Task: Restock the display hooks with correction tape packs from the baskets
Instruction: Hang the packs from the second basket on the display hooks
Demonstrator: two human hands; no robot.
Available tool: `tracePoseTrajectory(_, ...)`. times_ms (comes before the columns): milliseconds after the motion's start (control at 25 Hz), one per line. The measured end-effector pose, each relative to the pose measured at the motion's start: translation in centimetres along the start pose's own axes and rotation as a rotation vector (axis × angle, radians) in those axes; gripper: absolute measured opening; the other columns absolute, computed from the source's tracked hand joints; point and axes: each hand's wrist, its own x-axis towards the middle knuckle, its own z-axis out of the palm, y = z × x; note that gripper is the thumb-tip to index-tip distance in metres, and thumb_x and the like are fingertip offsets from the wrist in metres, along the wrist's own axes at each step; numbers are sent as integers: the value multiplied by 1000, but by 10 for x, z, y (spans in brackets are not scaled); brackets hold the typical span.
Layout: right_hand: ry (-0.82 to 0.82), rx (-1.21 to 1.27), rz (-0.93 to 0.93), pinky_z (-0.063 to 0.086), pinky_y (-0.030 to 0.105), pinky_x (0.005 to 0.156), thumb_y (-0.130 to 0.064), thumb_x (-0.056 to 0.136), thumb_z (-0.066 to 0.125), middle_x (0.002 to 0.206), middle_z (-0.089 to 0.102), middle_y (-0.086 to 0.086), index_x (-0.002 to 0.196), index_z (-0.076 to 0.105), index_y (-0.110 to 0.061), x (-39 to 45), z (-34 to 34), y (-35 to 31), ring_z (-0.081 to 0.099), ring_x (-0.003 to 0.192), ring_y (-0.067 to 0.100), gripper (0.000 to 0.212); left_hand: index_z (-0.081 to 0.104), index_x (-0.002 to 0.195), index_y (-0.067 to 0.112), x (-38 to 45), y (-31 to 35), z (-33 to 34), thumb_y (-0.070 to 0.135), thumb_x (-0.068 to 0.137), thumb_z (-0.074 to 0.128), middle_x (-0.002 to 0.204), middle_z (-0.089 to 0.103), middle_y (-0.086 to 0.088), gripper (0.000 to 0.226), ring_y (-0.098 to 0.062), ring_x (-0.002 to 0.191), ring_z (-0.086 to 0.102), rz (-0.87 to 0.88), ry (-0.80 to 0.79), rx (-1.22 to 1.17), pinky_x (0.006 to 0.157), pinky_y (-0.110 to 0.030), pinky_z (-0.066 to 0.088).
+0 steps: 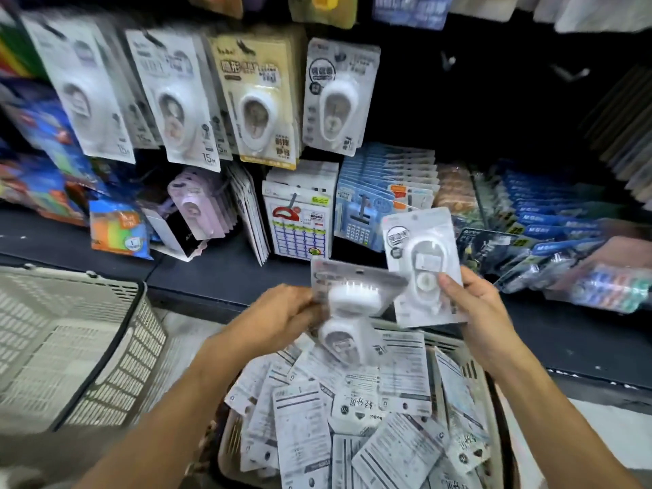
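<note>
Head view: a restocker holds correction tape packs over a full basket, below the display hooks. The right hand (483, 312) grips one pack (423, 266) by its lower right edge, thumb curled over the front, card upright and face toward the camera, seemingly so the punched top stays free to slip onto a hook. The left hand (285, 312) is clamped on two more packs (347, 305), blurred by motion and tipped face down, probably being sorted or turned to match the first. Both hands hover just above the near basket (469, 351), where dozens of loose packs (352, 418) lie mostly back side up in a jumbled heap.

Straight above, a row of hung packs (338, 97) of the same grey design appears to be the target; cream packs (259, 100) and white packs (176, 100) hang to its left. Which hook has room cannot be told, since the front cards hide the prongs. To the right of the grey row the black panel shows bare hook tips (448, 61).

Between hands and hooks sits a dark shelf (218, 270) crowded with standing goods: calendar-print cards (300, 220), blue cards (381, 192), purple packs (197, 210) and dark blue packs (550, 220). The blue cards stand just behind the raised pack, so a lift toward the hooks must clear them. A second, pale basket (70, 347) rests at left, its visible interior holding nothing.
</note>
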Motion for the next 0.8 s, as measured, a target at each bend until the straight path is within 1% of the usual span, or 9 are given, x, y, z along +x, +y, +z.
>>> tracePoseTrajectory(80,121,142,5,59,26,59,-28,82,67,91,79,5,101,75,-19,0,-1,-12,76,75,16,22,72,97,25,-6,15,-28,40,101,53,94,75,11,24,-11,89,71,20,14,-110,77,-34,55)
tracePoseTrajectory(160,129,141,4,59,26,59,-35,80,71,91,79,6,94,76,-21,-2,11,-20,76,77,18,20,73,101,37,-16,34,-63,36,103,53,99,74,22,20,4,93,68,44,102,-194,82,-24,55)
tracePoseTrajectory(200,99,117,-17,60,27,61,-42,77,75,96,79,7,94,78,-24,-2,22,-27,77,81,20,25,72,100,42,-19,43,-84,39,99,52,99,74,24,20,5,94,68,42,161,-187,83,-25,55)
tracePoseTrajectory(280,15,76,-89,61,29,65,-60,68,82,106,78,6,104,77,-31,-1,49,-50,77,91,22,47,71,97,30,-19,53,-127,46,94,50,94,75,19,27,-1,89,69,-3,291,-95,78,-35,56)
tracePoseTrajectory(360,-31,39,-166,59,27,59,-67,67,80,107,78,3,111,74,-37,6,77,-78,76,89,20,53,69,102,21,-16,53,-164,41,99,55,94,74,12,24,-5,86,68,-64,399,-15,76,-38,54)
tracePoseTrajectory(480,-40,5,-193,50,28,42,-51,85,74,92,79,2,109,73,-34,24,116,-118,71,66,16,31,66,119,31,-21,51,-190,23,102,58,104,73,21,20,10,84,65,-65,524,-79,77,-32,54)
tracePoseTrajectory(560,-15,-43,-159,43,25,35,-41,95,66,83,78,1,110,70,-28,40,137,-139,66,53,15,20,68,120,29,-26,45,-196,18,102,58,113,74,19,24,1,101,68,-99,557,-163,95,-40,55)
tracePoseTrajectory(640,15,-85,-132,36,18,32,-35,99,61,78,77,-3,106,70,-25,50,153,-152,58,42,8,15,72,111,31,-31,39,-205,15,102,59,111,76,20,23,-1,106,69,-124,572,-225,102,-40,52)
tracePoseTrajectory(800,54,-59,-112,39,12,40,-34,97,64,80,78,-6,93,76,-26,47,166,-147,65,52,1,15,74,105,34,-40,42,-220,15,103,57,108,76,24,26,4,104,69,-55,613,-316,97,-35,51)
